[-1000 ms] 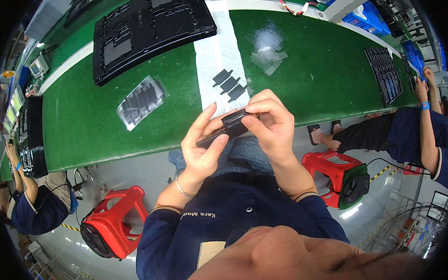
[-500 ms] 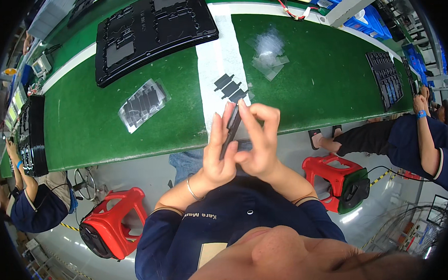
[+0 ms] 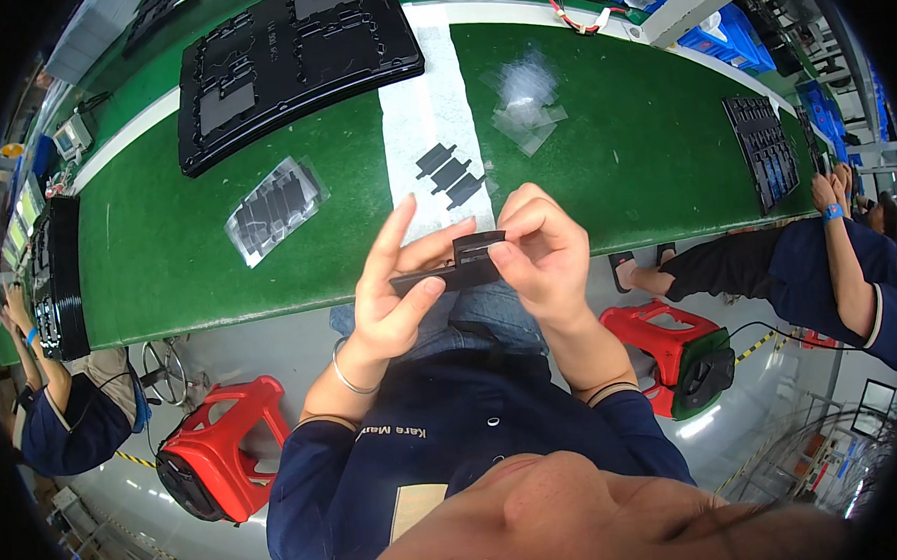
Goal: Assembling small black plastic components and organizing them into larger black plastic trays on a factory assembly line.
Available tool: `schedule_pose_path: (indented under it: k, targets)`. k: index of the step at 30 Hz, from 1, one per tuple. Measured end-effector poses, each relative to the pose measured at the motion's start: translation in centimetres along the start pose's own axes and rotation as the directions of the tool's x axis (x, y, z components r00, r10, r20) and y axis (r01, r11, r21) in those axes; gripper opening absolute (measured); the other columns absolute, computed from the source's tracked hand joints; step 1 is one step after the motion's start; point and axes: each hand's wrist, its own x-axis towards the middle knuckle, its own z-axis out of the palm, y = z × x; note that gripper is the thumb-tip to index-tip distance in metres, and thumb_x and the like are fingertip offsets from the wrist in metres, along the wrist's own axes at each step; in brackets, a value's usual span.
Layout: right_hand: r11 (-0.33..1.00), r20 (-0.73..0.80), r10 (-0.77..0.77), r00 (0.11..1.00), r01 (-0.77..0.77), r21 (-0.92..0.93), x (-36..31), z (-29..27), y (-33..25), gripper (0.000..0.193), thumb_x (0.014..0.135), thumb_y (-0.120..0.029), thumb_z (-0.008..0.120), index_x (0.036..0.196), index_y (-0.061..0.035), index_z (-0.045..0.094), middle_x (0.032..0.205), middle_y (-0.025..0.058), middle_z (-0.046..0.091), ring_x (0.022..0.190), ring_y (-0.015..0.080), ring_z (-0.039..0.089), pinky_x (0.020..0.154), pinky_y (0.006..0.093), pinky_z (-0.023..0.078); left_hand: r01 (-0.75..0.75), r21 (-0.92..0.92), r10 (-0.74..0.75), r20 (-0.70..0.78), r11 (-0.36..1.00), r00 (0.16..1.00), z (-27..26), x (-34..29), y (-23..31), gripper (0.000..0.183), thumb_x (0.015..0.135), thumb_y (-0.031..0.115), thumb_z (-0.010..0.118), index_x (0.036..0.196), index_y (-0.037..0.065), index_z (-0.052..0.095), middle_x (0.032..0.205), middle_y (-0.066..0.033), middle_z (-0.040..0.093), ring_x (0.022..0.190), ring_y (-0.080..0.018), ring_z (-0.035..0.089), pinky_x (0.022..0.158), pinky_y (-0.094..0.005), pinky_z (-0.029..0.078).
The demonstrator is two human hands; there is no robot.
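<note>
In front of my chest I hold a flat black rectangular part [image 3: 473, 273], its long side running left to right. My left hand [image 3: 383, 308] grips its left end, thumb on the near side and fingers behind. With thumb and forefinger, my right hand [image 3: 553, 255] pinches its right end, where a thin dark strip [image 3: 480, 241] stands along the upper edge. Whether that strip is a separate piece I cannot tell. Just beyond my hands, several black cut-out pieces [image 3: 451, 175] with narrow tabs lie on a white paper strip [image 3: 402, 122].
On the green bench [image 3: 604, 173] are a clear bag of black pieces [image 3: 273, 212], clear film sheets [image 3: 528, 96] and stacked black trays [image 3: 304, 76]. More trays [image 3: 761, 151] lie right. Red stools [image 3: 230, 440] stand below. Co-workers [image 3: 847, 243] work at both sides.
The black part has turned from a steep slant to nearly level and come closer to me. My hands have moved apart, and the right one pinches its right end.
</note>
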Motion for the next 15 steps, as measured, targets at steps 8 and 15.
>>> schedule_pose_path:
  k: [8, 15]
  targets:
    - [0.96, -0.131, 0.097, 0.987, -0.058, 0.273, -0.7, 1.5, 1.0, 0.012, 0.078, 0.0, 0.06, 0.084, 0.0002, 0.049, 0.084, 0.0052, 0.047, 0.072, 0.0091, 0.045, 0.065, 0.021, 0.039, 0.023, -0.299, -0.108, -0.273, 0.954, 0.956, 0.9, -0.8, -2.0, 0.036, 0.085, 0.008, 0.055, 0.116, -0.006, 0.047, 0.104, -0.0208, 0.057, 0.091, -0.0264, 0.059, 0.079, -0.04, 0.05]
    - [0.999, -0.023, -0.038, 0.999, 0.038, -0.004, -0.1, 1.0, 1.0, 0.02, 0.072, -0.002, 0.067, 0.09, 0.0006, 0.059, 0.085, 0.0062, 0.055, 0.075, 0.012, 0.05, 0.064, 0.0229, 0.039, 0.092, -0.07, -0.106, -0.233, 0.993, 0.967, 0.1, -1.0, -0.9, 0.021, 0.085, 0.004, 0.054, 0.101, -0.009, 0.056, 0.096, -0.0182, 0.06, 0.085, -0.0246, 0.061, 0.071, -0.0359, 0.054]
